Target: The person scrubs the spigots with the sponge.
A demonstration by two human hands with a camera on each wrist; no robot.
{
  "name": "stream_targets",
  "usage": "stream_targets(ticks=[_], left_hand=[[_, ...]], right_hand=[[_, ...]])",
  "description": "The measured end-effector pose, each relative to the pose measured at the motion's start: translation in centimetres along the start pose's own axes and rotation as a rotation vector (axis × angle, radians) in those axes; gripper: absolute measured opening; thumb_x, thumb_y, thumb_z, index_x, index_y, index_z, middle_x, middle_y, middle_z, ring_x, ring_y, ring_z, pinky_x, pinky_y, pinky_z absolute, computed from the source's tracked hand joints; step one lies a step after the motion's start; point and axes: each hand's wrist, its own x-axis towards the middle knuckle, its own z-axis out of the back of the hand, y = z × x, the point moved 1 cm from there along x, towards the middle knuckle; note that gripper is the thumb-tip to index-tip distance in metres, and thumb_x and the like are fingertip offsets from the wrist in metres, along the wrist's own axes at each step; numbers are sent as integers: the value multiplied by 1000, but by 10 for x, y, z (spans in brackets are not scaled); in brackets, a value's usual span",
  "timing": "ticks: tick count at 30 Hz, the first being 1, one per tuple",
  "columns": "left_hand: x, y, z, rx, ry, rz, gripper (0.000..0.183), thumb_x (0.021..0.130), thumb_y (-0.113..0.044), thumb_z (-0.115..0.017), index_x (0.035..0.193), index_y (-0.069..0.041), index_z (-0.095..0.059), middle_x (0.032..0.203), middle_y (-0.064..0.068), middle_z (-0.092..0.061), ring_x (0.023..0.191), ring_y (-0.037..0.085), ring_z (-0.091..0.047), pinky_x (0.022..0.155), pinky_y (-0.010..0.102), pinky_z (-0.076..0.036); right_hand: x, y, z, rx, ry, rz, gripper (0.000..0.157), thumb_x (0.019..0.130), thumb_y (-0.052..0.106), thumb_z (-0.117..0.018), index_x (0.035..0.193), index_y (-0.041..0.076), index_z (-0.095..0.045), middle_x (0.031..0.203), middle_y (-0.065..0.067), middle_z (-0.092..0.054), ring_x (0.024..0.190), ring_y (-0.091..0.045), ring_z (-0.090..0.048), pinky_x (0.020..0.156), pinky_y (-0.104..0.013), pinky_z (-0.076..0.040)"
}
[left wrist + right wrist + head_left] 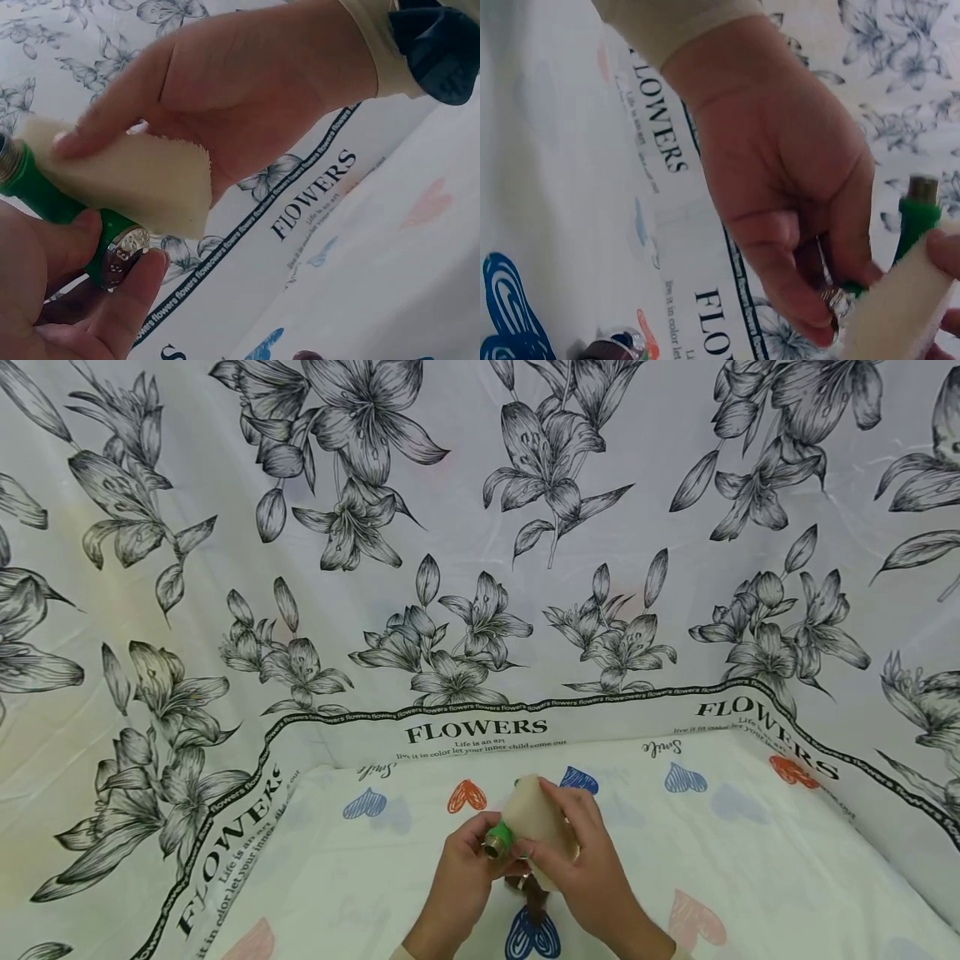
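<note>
Near the middle of the head view my left hand (463,870) holds a small green cylinder (501,833) with a hollow metal end. In the left wrist view its thumb and fingers grip the green body near a silver, embossed cap (127,247). My right hand (596,868) holds a cream cloth-like pad (534,818) with a fuzzy edge, its thumb lying along the pad (142,184). The pad lies against the green cylinder and hides part of it. Below the hands a brown, shiny-ended thing (534,897) is partly hidden; its dark end (611,346) shows in the right wrist view.
A white cloth (375,877) printed with coloured hearts covers the work surface. Behind and at the sides hangs a white curtain-like sheet (465,543) with black flower drawings and a dark lettered border.
</note>
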Motion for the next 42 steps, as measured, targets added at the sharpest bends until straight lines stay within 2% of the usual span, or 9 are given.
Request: stream_targets(ticks=[4, 10, 13, 18, 23, 26, 32, 39, 42], left_hand=[[0, 2, 5, 72, -58, -18, 35, 101, 6, -70, 135, 1, -70, 132, 15, -70, 113, 27, -70, 90, 38, -64], [-2, 3, 8, 177, -120, -74, 39, 104, 0, -72, 143, -2, -68, 138, 13, -69, 121, 25, -62, 89, 27, -60], [-2, 4, 7, 149, -121, -62, 40, 106, -5, -70, 146, -1, -66, 142, 12, -68, 125, 24, -62, 93, 28, -59], [-4, 1, 6, -2, -116, -20, 46, 106, -11, -72, 149, 4, -62, 138, 18, -69, 117, 28, -68, 95, 35, -59], [-4, -1, 3, -14, -144, -40, 50, 103, -10, -74, 150, 3, -61, 154, 22, -57, 134, 40, -62, 98, 40, -61], [-4, -2, 2, -11, -163, -38, 50, 102, -9, -75, 149, 2, -62, 154, 21, -56, 133, 40, -62, 96, 39, -61], [-5, -3, 2, -52, -98, -46, 59, 102, -12, -79, 151, 6, -52, 142, 20, -61, 120, 31, -69, 90, 33, -61], [-7, -4, 5, -81, 57, -84, 49, 108, -11, -70, 150, 8, -54, 138, 22, -62, 112, 26, -71, 89, 34, -62], [-7, -4, 4, -66, 58, -84, 50, 107, -11, -72, 150, 7, -55, 133, 21, -65, 108, 25, -71, 88, 34, -62]], right_hand=[[-8, 7, -9, 8, 64, 48, 70, 99, 24, -85, 161, 31, -54, 141, 3, -51, 128, -31, -50, 100, -62, -51], [-18, 11, -18, 9, 183, 114, 73, 99, 23, -85, 163, 31, -51, 143, 2, -49, 127, -28, -51, 96, -44, -57], [-17, 11, -16, -9, 136, 82, 73, 97, 25, -87, 161, 32, -53, 142, 3, -50, 127, -29, -51, 98, -50, -56], [-13, 8, -9, 1, 19, -41, 69, 97, 24, -87, 159, 30, -56, 140, 3, -52, 127, -31, -52, 101, -62, -54], [-12, 3, -9, 42, 30, -99, 69, 98, 26, -86, 160, 27, -55, 142, 1, -52, 126, -30, -53, 101, -53, -56], [-11, 2, -8, 34, 32, -89, 69, 98, 28, -86, 159, 26, -56, 141, 1, -53, 124, -29, -54, 99, -49, -57], [-3, -4, -2, 39, 19, -161, 66, 98, 28, -86, 158, 26, -58, 139, 0, -55, 124, -28, -56, 96, -39, -58], [3, -13, 7, 98, 13, -226, 63, 100, 29, -82, 158, 21, -58, 138, -5, -57, 122, -30, -57, 94, -34, -58], [2, -15, 5, 118, 24, -250, 61, 101, 31, -81, 157, 22, -58, 135, -5, -57, 120, -30, -56, 93, -33, -59]])
